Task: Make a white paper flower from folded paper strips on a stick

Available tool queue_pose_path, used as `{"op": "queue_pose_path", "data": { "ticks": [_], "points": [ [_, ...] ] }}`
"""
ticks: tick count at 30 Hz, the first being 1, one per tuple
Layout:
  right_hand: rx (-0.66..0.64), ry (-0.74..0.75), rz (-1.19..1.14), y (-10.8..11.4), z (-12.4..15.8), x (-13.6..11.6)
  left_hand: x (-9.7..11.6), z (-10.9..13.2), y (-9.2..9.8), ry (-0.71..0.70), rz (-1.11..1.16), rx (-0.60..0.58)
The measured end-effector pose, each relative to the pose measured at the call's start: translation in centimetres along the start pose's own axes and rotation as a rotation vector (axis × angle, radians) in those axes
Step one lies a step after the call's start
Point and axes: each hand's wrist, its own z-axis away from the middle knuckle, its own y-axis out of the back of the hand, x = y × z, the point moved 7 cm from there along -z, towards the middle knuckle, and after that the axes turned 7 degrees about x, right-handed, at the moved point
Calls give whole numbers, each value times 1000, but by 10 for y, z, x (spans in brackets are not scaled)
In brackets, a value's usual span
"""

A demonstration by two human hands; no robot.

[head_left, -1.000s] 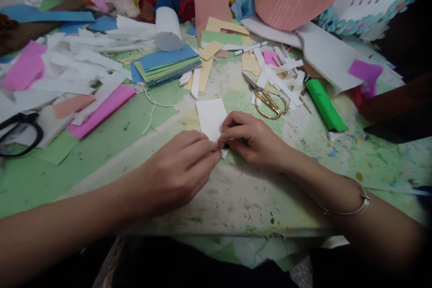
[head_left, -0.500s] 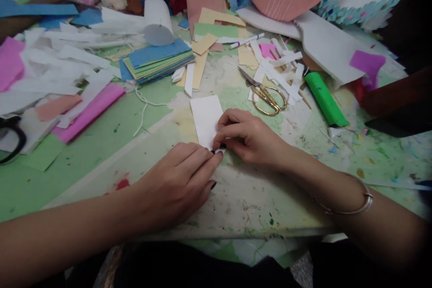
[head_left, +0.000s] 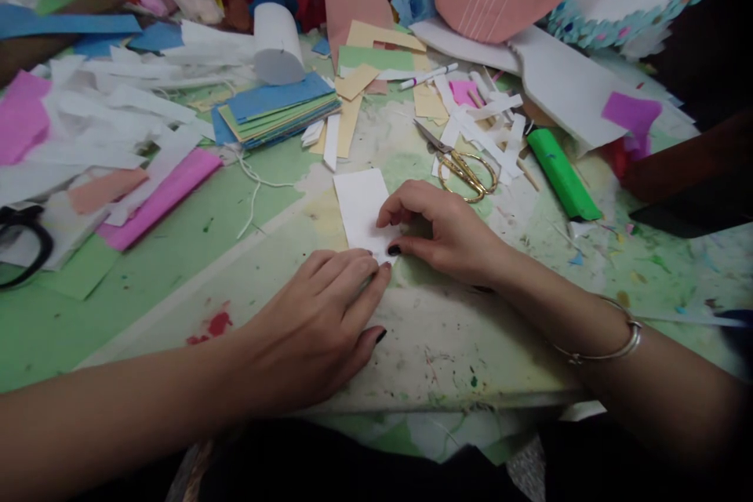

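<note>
So the person's got a small white paper rectangle (head_left: 360,204) flat on the paint-stained tabletop (head_left: 447,361), right in front of them, and both hands are at its near end. Left hand (head_left: 329,314) comes in from about 8 o'clock, fingers side by side with tips on the near edge of the paper, thumb sticking out apart from them. Right hand (head_left: 450,231) is over at 4 o'clock, forefinger curled and thumb just below it, with a narrow gap between the two tips right at the paper. Can't tell whether that thumb actually touches it. There's a metal bangle (head_left: 634,339) on that wrist.

Going round from the white paper: a pen (head_left: 429,76) at 1, gold-handled scissors (head_left: 464,171) at 2, a bright green roll (head_left: 562,172) near 3, a folded pink strip (head_left: 161,196) at 9, and a stack of coloured paper (head_left: 279,114) around 11, with a white paper cylinder (head_left: 276,43) just beyond it.
</note>
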Motion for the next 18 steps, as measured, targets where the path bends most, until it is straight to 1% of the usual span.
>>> {"op": "queue_pose_path", "data": {
  "ticks": [5, 9, 12, 15, 18],
  "points": [
    [19, -5, 33, 4, -1, 6, 4, 2, -1, -19, -41, -19],
    [71, -65, 47, 10, -1, 14, 5, 0, -1, -14, -82, 1],
    [85, -102, 18, 13, 1, 17, 6, -1, 0, -14, -106, 15],
    [68, -98, -27, 12, 2, 13, 6, 0, 0, -9, -111, 15],
    [6, -43, 54, 7, 2, 6, 6, 1, -2, -7, -103, -2]
  ]
}}
